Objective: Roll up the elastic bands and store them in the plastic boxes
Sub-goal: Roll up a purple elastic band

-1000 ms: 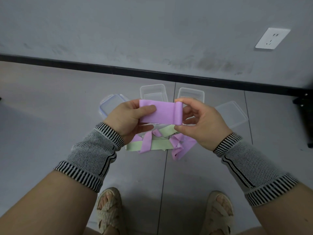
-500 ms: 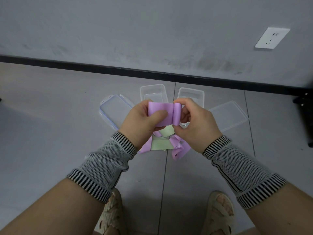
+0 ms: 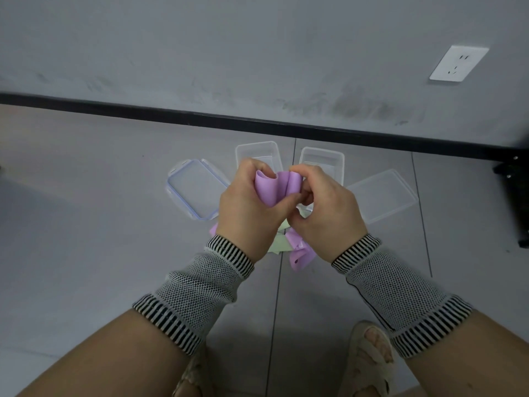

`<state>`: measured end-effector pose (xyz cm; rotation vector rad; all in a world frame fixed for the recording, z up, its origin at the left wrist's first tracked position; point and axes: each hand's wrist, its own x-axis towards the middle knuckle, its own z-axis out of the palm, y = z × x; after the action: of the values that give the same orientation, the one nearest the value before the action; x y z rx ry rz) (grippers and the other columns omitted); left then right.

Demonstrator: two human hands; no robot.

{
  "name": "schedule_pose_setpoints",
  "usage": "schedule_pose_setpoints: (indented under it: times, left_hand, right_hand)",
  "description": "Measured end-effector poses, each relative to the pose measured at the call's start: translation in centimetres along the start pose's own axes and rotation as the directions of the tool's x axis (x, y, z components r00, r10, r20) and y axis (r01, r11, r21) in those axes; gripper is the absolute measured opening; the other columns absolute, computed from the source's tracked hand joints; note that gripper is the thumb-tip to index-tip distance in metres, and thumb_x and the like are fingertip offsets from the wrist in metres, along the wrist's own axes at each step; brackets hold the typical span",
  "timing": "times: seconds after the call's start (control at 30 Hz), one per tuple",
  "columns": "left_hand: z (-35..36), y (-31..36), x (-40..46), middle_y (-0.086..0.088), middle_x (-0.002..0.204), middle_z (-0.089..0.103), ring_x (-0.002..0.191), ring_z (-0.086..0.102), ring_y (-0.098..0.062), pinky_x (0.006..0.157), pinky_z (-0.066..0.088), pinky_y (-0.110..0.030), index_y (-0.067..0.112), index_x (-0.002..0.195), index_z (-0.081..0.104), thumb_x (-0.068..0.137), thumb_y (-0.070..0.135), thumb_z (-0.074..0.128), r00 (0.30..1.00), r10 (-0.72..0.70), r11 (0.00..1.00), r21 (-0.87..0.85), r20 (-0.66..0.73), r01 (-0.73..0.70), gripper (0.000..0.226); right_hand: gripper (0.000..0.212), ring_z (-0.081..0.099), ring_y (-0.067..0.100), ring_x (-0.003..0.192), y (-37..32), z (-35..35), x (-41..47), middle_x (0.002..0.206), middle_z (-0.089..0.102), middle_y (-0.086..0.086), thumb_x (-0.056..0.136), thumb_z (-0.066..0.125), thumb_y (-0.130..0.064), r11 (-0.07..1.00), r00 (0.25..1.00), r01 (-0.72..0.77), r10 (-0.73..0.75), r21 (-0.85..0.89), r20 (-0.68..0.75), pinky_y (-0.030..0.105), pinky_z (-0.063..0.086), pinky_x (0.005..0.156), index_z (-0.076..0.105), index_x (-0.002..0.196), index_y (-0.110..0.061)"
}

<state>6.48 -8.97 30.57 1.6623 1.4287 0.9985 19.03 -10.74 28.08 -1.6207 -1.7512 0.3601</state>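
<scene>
Two hands, one soft purple band

I see the purple band [image 3: 274,187] held above the two open boxes [image 3: 321,161]. Left hand [image 3: 248,209] pinches its loose end; right hand [image 3: 326,206] pinches the rolled end, fingers curled. It looks thin, limp and stretchy (likely to spring open), so I'd grip the roll itself.

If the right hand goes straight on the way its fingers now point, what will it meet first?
The right hand points left, toward the left hand. Between them is only the purple band that both hands pinch, so it would press that band against the left hand's fingers almost at once.
</scene>
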Motion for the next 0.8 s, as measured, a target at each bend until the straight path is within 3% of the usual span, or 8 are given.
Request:
schedule_pose_setpoints:
  times: [0.1, 0.27, 0.37, 0.43, 0.57, 0.7, 0.8]
  left_hand:
    - [-0.2, 0.0, 0.3, 0.015, 0.071, 0.047, 0.062, 0.049, 0.011, 0.053, 0.039, -0.006, 0.031, 0.077, 0.039, 0.07, 0.023, 0.081, 1.0, -0.009, 1.0, -0.006, 0.016, 0.009, 0.044]
    - [-1.0, 0.1, 1.1, 0.012, 0.072, 0.048, 0.057, 0.046, 0.004, 0.054, 0.039, -0.008, 0.027, 0.079, 0.044, 0.071, 0.017, 0.079, 0.996, -0.025, 0.994, -0.101, 0.085, 0.034, 0.037]
    - [-1.8, 0.2, 1.3, 0.007, 0.075, 0.051, 0.058, 0.048, 0.001, 0.057, 0.045, -0.014, 0.021, 0.083, 0.051, 0.073, 0.01, 0.078, 0.986, -0.03, 0.972, -0.226, 0.166, 0.067, 0.031]
    - [-2.2, 0.2, 1.4, 0.006, 0.076, 0.054, 0.06, 0.051, 0.001, 0.06, 0.048, -0.016, 0.018, 0.085, 0.053, 0.074, 0.006, 0.076, 0.979, -0.029, 0.953, -0.289, 0.203, 0.088, 0.029]
    - [-2.1, 0.4, 1.2, 0.01, 0.073, 0.057, 0.061, 0.053, 0.004, 0.058, 0.043, -0.009, 0.02, 0.081, 0.057, 0.073, 0.005, 0.077, 0.98, 0.032, 0.975, -0.221, 0.196, 0.013, 0.026]
    - [-1.6, 0.2, 0.5, 0.019, 0.07, 0.06, 0.066, 0.054, 0.005, 0.06, 0.042, -0.007, 0.031, 0.078, 0.057, 0.074, 0.013, 0.077, 0.987, 0.068, 0.994, -0.089, 0.143, -0.056, 0.027]
    - [-1.5, 0.2, 0.4, 0.025, 0.07, 0.059, 0.066, 0.054, 0.005, 0.059, 0.042, -0.007, 0.035, 0.077, 0.054, 0.07, 0.019, 0.081, 0.99, 0.067, 0.997, -0.051, 0.121, -0.061, 0.031]
  right_hand:
    - [0.046, 0.049, -0.003, 0.066, 0.1, -0.1, 0.0, 0.075, 0.046, -0.019, 0.07, 0.074, -0.005, 0.996, 1.0, -0.012, 0.011, 0.083, 0.007, 0.002, 0.039, 0.066, 0.058, 0.113, -0.014]
    - [0.062, 0.054, 0.008, 0.068, 0.2, -0.8, 0.1, 0.071, 0.053, -0.005, 0.07, 0.079, -0.006, 0.92, 0.997, -0.079, 0.065, 0.385, 0.048, 0.02, 0.051, 0.07, 0.048, 0.111, -0.041]
    - [0.067, 0.061, 0.018, 0.076, 0.1, -1.5, 0.2, 0.079, 0.058, 0.003, 0.07, 0.08, -0.005, 0.897, 0.996, -0.062, 0.027, 0.437, 0.085, 0.03, 0.055, 0.076, 0.048, 0.115, -0.041]
    - [0.066, 0.063, 0.017, 0.078, 0.1, -1.9, 0.2, 0.081, 0.059, 0.001, 0.069, 0.081, -0.005, 0.891, 0.996, -0.054, 0.016, 0.45, 0.089, 0.029, 0.055, 0.078, 0.05, 0.116, -0.039]
    - [0.055, 0.06, 0.015, 0.072, 0.4, -2.0, 0.1, 0.074, 0.057, -0.004, 0.068, 0.08, -0.014, 0.958, 0.999, 0.045, -0.048, 0.283, 0.004, 0.033, 0.054, 0.071, 0.057, 0.116, -0.029]
    - [0.046, 0.055, 0.012, 0.063, 0.5, -1.6, -0.1, 0.069, 0.055, -0.005, 0.072, 0.079, -0.016, 0.988, 0.987, 0.153, -0.151, 0.032, -0.05, 0.026, 0.051, 0.063, 0.06, 0.114, -0.015]
    - [0.045, 0.054, 0.013, 0.061, 0.5, -1.4, -0.1, 0.068, 0.054, -0.004, 0.072, 0.077, -0.016, 0.986, 0.983, 0.169, -0.168, 0.01, -0.07, 0.027, 0.051, 0.059, 0.059, 0.113, -0.013]
